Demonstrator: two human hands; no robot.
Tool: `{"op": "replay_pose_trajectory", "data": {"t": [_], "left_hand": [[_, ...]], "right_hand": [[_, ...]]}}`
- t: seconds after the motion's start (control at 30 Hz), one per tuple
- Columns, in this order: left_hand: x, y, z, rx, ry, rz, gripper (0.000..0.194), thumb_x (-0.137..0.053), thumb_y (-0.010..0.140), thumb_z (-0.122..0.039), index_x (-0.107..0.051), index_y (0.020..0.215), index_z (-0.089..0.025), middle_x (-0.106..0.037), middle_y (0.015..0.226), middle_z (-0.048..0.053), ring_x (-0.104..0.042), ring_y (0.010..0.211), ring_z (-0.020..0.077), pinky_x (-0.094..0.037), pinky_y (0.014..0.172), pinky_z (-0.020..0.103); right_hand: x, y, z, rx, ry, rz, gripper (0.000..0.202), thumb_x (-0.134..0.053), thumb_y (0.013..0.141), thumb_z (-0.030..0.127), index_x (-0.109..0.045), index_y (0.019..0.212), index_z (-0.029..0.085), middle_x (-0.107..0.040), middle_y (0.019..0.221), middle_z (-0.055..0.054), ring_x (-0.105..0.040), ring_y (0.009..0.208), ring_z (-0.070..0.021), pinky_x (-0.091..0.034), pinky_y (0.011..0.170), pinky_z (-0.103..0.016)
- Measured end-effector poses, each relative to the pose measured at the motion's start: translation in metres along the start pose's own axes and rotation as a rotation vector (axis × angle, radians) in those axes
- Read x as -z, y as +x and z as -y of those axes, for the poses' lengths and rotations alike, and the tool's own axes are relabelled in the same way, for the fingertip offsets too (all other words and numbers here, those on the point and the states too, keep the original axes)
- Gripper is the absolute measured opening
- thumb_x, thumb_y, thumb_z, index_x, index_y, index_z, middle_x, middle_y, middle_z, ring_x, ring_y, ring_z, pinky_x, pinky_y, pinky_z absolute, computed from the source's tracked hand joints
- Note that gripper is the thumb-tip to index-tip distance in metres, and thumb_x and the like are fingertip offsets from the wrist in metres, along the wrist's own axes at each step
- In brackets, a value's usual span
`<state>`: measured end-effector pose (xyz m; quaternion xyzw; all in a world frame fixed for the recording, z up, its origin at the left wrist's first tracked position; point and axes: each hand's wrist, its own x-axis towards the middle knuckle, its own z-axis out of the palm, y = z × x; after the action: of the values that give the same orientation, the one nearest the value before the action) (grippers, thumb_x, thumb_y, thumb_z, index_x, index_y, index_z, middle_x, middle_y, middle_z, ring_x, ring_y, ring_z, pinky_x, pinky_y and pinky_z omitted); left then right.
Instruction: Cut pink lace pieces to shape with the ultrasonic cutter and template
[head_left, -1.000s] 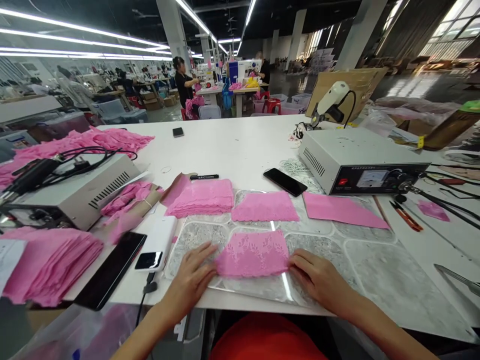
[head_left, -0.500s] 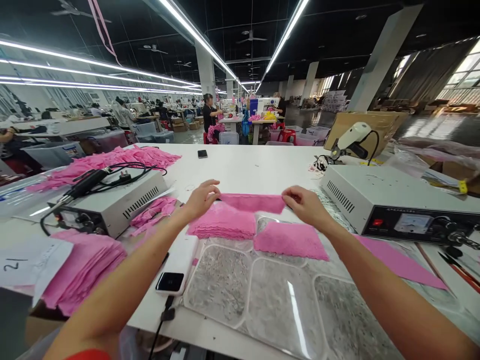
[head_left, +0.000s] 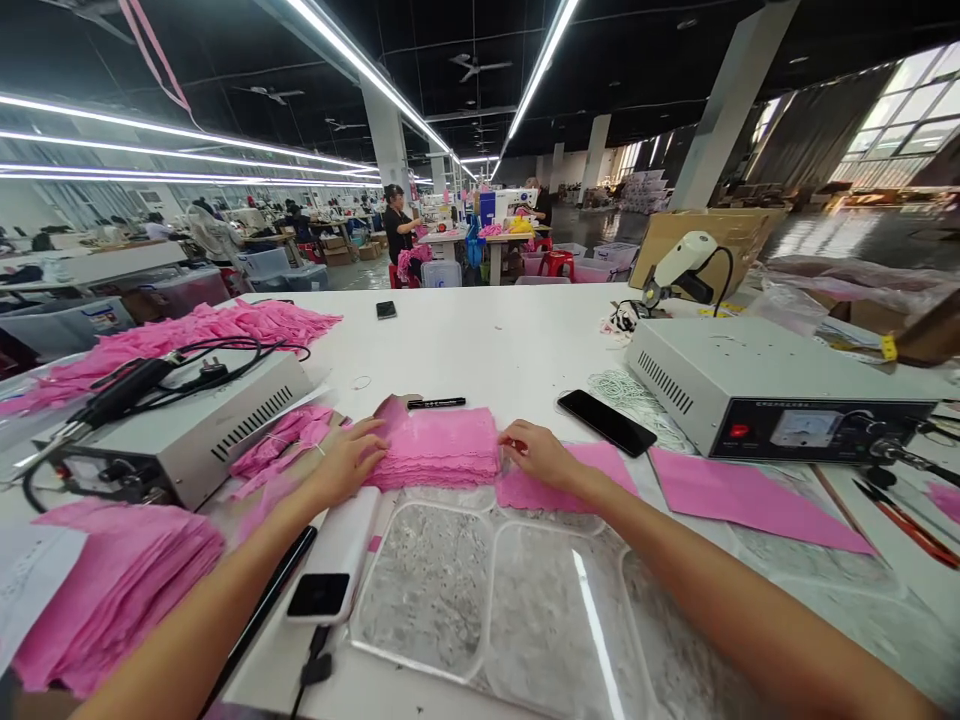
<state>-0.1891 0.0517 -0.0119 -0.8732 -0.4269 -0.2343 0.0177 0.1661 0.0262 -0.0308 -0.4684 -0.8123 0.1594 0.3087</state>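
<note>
In front of me lies a neat stack of pink fabric pieces (head_left: 439, 445) with scalloped front edges. My left hand (head_left: 349, 462) rests at its left side, fingers stretched out and touching the edge. At the right edge of the stack, my right hand (head_left: 541, 452) has its fingers bent together on the top piece's corner. Partly under my right wrist is a second, lower pile of pink fabric (head_left: 611, 468). A black marker pen (head_left: 436, 403) lies just behind the stack. Clear rounded-square panels (head_left: 427, 580) cover the table in front.
Grey control boxes stand at left (head_left: 247, 410) and right (head_left: 720, 375). A black phone (head_left: 607, 422), a flat pink sheet (head_left: 757, 500) and red-handled tweezers (head_left: 911, 525) lie rightward. A white power bank (head_left: 334, 560) and another pink fabric stack (head_left: 124, 590) are near my left forearm.
The pink piece stretched between my hands has come down onto the stack. My left hand has opened at the stack's left side. The pen and phone now show. The view has shifted slightly.
</note>
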Motion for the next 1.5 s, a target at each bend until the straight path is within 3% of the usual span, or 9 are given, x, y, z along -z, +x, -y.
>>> {"op": "replay_pose_trajectory", "data": {"t": [0.17, 0.33, 0.43, 0.57, 0.83, 1.0, 1.1, 1.3, 1.5], "left_hand": [[-0.003, 0.011, -0.055, -0.139, -0.028, 0.024, 0.028, -0.044, 0.097, -0.036, -0.067, 0.097, -0.020, -0.064, 0.106, 0.009, -0.059, 0.102, 0.0217, -0.048, 0.093, 0.039], [-0.042, 0.031, -0.137, -0.338, -0.063, 0.219, 0.012, -0.058, 0.091, -0.027, -0.066, 0.097, -0.020, -0.064, 0.107, 0.006, -0.058, 0.099, 0.0197, -0.046, 0.089, 0.033], [-0.066, 0.046, -0.160, -0.349, -0.040, 0.302, 0.014, -0.055, 0.091, -0.020, -0.065, 0.082, -0.016, -0.065, 0.091, 0.007, -0.059, 0.087, 0.0193, -0.047, 0.083, 0.033], [-0.076, 0.057, -0.165, -0.293, -0.021, 0.367, 0.021, -0.050, 0.089, -0.011, -0.064, 0.073, -0.016, -0.064, 0.080, 0.007, -0.058, 0.078, 0.0189, -0.047, 0.076, 0.032], [-0.054, 0.067, -0.169, -0.178, -0.063, 0.383, 0.023, -0.049, 0.084, -0.008, -0.065, 0.071, -0.018, -0.064, 0.077, 0.004, -0.058, 0.076, 0.0174, -0.043, 0.066, 0.026], [-0.049, 0.073, -0.174, -0.157, -0.132, 0.311, 0.023, -0.047, 0.090, -0.015, -0.064, 0.075, -0.018, -0.063, 0.078, 0.004, -0.059, 0.077, 0.0169, -0.045, 0.069, 0.026], [-0.045, 0.071, -0.173, -0.171, -0.178, 0.273, 0.020, -0.046, 0.091, -0.017, -0.063, 0.079, -0.018, -0.064, 0.084, 0.005, -0.060, 0.082, 0.0172, -0.047, 0.074, 0.027], [-0.027, 0.034, -0.160, -0.217, -0.242, 0.271, 0.019, -0.044, 0.092, -0.018, -0.062, 0.085, -0.019, -0.064, 0.098, 0.007, -0.060, 0.092, 0.0186, -0.049, 0.081, 0.031], [0.000, -0.022, -0.147, -0.247, -0.243, 0.443, 0.019, -0.046, 0.088, -0.015, -0.063, 0.080, -0.020, -0.063, 0.098, 0.006, -0.059, 0.090, 0.0175, -0.048, 0.079, 0.027]], "right_hand": [[0.035, -0.051, -0.007, -0.097, -0.013, 0.045, 0.017, -0.051, 0.081, 0.011, -0.066, 0.083, 0.020, -0.065, 0.080, -0.003, -0.058, 0.067, -0.0126, -0.047, 0.065, -0.026], [0.058, -0.102, -0.009, -0.191, -0.078, 0.134, 0.014, -0.059, 0.080, 0.022, -0.065, 0.092, 0.019, -0.068, 0.093, -0.006, -0.062, 0.080, -0.0174, -0.049, 0.072, -0.031], [0.061, -0.111, -0.009, -0.212, -0.094, 0.147, 0.017, -0.060, 0.081, 0.024, -0.064, 0.096, 0.019, -0.067, 0.099, -0.008, -0.063, 0.088, -0.0193, -0.050, 0.078, -0.033], [0.058, -0.111, -0.014, -0.176, -0.083, 0.121, 0.014, -0.057, 0.084, 0.024, -0.065, 0.094, 0.019, -0.067, 0.097, -0.008, -0.063, 0.086, -0.0190, -0.050, 0.077, -0.033], [0.060, -0.114, -0.020, -0.136, -0.023, 0.101, 0.015, -0.054, 0.087, 0.026, -0.067, 0.090, 0.019, -0.069, 0.096, -0.008, -0.064, 0.085, -0.0174, -0.051, 0.078, -0.032], [0.047, -0.103, 0.001, -0.182, -0.256, -0.020, 0.029, -0.064, 0.081, 0.039, -0.065, 0.101, 0.019, -0.068, 0.104, -0.010, -0.062, 0.097, -0.0233, -0.050, 0.079, -0.034], [0.037, -0.095, 0.004, -0.178, -0.373, -0.039, 0.020, -0.064, 0.079, 0.028, -0.065, 0.096, 0.017, -0.067, 0.100, -0.011, -0.060, 0.093, -0.0235, -0.049, 0.079, -0.035], [0.046, -0.123, -0.006, -0.188, -0.421, -0.027, 0.017, -0.050, 0.081, 0.009, -0.065, 0.085, 0.018, -0.066, 0.090, -0.010, -0.059, 0.084, -0.0209, -0.046, 0.073, -0.032], [0.035, -0.175, 0.037, 0.087, -0.393, 0.086, 0.027, -0.042, 0.088, 0.007, -0.065, 0.085, 0.020, -0.067, 0.085, -0.007, -0.059, 0.074, -0.0174, -0.047, 0.066, -0.030]]}}
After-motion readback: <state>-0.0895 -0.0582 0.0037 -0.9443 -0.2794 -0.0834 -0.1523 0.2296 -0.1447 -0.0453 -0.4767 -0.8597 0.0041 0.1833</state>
